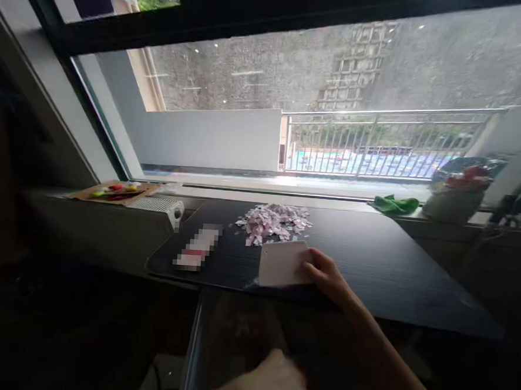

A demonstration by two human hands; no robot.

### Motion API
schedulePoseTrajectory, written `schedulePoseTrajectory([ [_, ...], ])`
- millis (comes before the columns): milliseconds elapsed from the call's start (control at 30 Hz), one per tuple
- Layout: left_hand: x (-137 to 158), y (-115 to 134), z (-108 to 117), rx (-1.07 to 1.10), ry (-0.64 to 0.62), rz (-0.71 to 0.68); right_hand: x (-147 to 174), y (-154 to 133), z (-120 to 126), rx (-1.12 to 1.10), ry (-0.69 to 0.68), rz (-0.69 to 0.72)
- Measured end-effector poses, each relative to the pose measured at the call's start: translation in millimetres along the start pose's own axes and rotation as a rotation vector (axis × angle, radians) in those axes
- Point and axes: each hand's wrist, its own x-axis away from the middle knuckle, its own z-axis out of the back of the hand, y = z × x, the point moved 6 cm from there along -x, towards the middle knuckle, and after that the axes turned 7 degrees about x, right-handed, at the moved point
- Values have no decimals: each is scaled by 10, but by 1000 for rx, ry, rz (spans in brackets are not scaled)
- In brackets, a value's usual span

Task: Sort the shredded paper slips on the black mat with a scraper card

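Observation:
My right hand pinches the right edge of a pale, flat card between thumb and fingers. The card is tilted above the front edge of the dark table. Just behind it lies a heap of small pale-pink paper scraps. Low in the view, my left hand is over a dark glossy surface below the tabletop. Its back faces me, and its fingers are blurred and hidden in shadow.
To the left on the table is a pixelated pale object. A white radiator stands beside the table. On the sill are a green cloth and a bulky bag. A large window rises behind.

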Motion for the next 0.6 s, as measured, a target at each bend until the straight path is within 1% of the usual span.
schedulePoseTrajectory([
  [100,-17,-4,-21,13,60,-32,-2,48,77,53,115,-36],
  [200,-16,-12,-21,23,140,-66,-3,71,97,81,149,-75],
  [267,-8,-23,-21,30,185,-82,-5,58,65,66,101,-80],
  [333,-4,-39,-40,34,203,-88,-1,25,28,30,40,-70],
  [467,-31,-65,-121,30,187,-92,20,-51,-13,-61,-50,-61],
  [600,-78,-93,-195,30,177,-76,36,-99,-28,-117,-109,-82],
])
